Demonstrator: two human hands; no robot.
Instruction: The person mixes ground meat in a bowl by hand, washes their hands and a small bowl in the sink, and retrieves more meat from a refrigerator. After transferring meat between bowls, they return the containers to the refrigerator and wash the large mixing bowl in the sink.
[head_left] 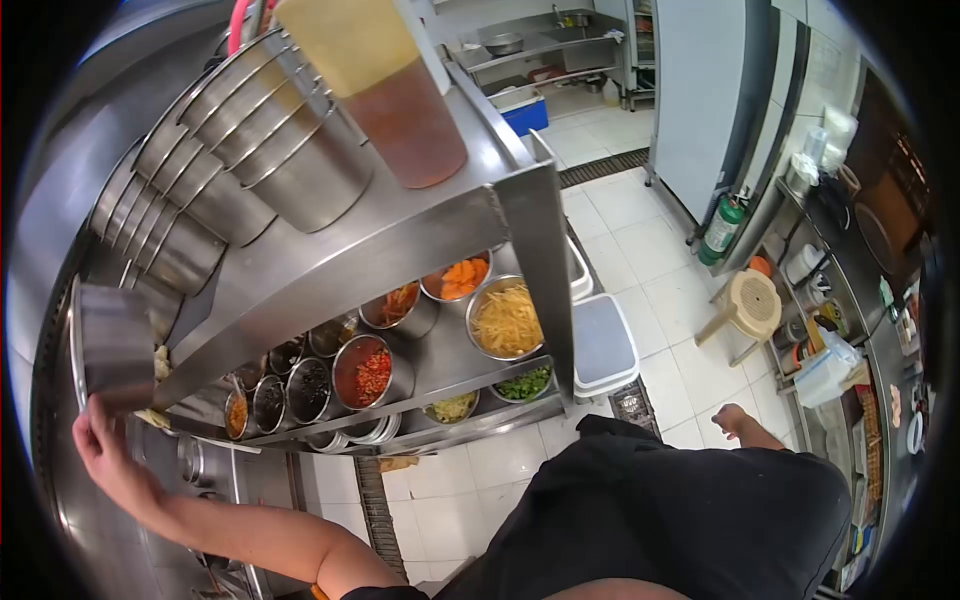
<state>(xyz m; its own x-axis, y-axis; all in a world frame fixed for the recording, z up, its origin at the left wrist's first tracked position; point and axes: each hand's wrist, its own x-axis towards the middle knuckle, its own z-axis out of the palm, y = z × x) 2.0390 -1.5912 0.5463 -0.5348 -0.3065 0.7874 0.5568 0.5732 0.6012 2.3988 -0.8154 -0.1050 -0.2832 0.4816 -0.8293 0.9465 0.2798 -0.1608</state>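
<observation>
Left hand (118, 455) gripping steel pot (115, 340) by rim, nine o'clock; one-sided hold possibly risking tipping toward food tins (402, 380). Right hand (737, 421) hanging, four o'clock (grip unclear).

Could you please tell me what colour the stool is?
The stool is beige; it shows in the head view.

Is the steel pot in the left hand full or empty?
Cannot tell: the steel pot, held by the left hand, shows its outer side; its inside is hidden.
</observation>
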